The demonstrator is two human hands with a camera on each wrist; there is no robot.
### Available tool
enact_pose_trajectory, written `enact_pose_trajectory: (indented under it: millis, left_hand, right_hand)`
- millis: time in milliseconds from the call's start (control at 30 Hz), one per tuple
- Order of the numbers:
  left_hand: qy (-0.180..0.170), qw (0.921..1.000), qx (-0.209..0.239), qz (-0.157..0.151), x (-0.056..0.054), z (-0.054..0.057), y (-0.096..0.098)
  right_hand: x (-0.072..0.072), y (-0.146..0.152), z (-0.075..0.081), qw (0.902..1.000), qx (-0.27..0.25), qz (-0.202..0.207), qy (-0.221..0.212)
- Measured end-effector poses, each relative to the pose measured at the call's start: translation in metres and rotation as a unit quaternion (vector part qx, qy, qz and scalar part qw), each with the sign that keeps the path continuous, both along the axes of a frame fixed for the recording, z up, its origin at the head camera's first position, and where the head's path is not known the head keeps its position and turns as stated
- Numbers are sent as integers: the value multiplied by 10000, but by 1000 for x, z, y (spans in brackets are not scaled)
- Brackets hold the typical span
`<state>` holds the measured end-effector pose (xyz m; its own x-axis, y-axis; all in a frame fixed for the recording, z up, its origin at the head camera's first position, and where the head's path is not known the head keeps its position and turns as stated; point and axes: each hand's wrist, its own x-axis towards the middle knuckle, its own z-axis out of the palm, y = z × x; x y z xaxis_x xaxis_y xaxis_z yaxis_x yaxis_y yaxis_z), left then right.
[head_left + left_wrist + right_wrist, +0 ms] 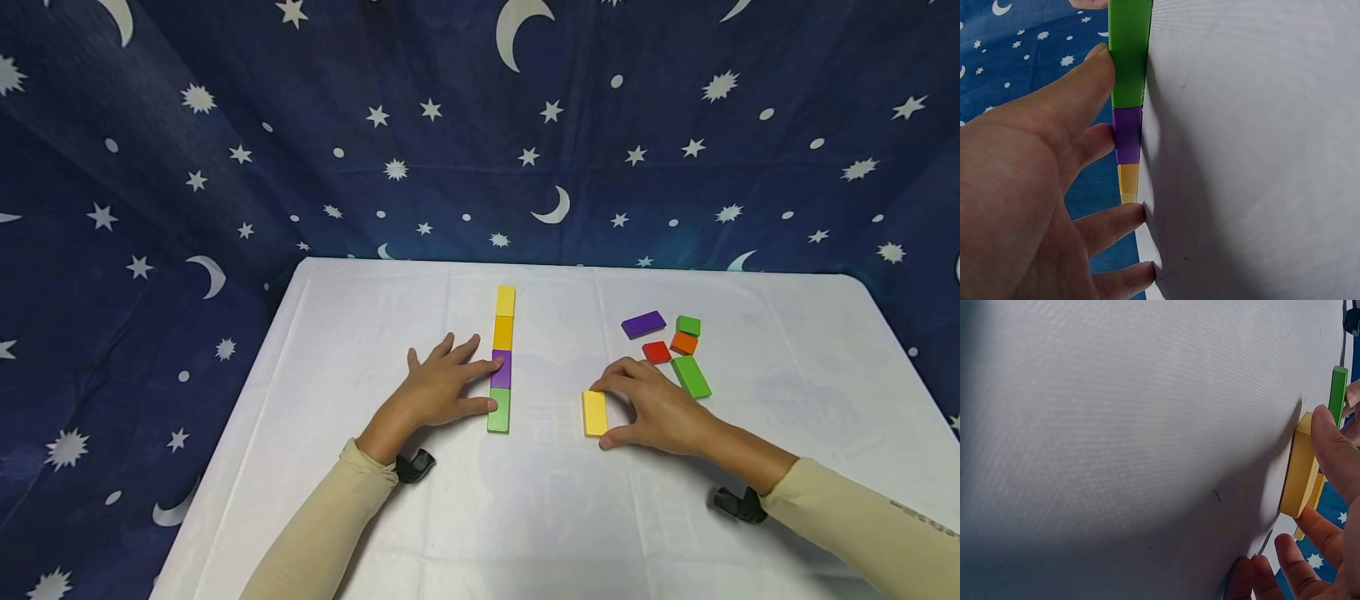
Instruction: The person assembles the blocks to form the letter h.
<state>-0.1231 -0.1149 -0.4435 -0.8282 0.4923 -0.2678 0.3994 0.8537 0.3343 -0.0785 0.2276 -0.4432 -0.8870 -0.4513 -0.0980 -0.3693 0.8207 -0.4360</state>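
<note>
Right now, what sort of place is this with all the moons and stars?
Probably an indoor play or filming corner, though I can't be sure: a white table, a dark blue cloth with moons and stars behind it, and colourful blocks.

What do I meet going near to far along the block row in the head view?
Green block → purple block → darker yellow block → lighter yellow block.

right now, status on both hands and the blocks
Left hand touching four-block row. Right hand pinching separate yellow block. Five loose blocks farther right, none between yellow block and row.
</note>
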Motion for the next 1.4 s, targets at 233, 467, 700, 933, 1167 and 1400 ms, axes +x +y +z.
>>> enact_pose_trajectory:
  millis: [233, 467, 700, 933, 1167, 1400]
  left_hand:
    - [-11, 10000, -14, 10, 0, -1, 0]
    - [-12, 10000, -35, 25, 0, 0, 0]
    - [10, 10000, -48, 15, -1, -1, 0]
    - [31, 10000, -34, -33, -1, -2, 0]
    - [26, 10000, -15, -22, -2, -2, 0]
    - [-11, 10000, -32, -1, -1, -2, 0]
  right_hand:
    - [0, 2, 1, 10000, -56, -5, -19]
    - [-5, 17, 15, 9993, -68, -368, -83]
    - [-19, 51, 26, 9968, -8, -570, 561]
    - [-32, 93, 16, 9912, -48, -612, 1171]
    - [-38, 115, 10, 9947, -28, -722, 729]
    - [-40, 121, 7, 9967, 28, -804, 137]
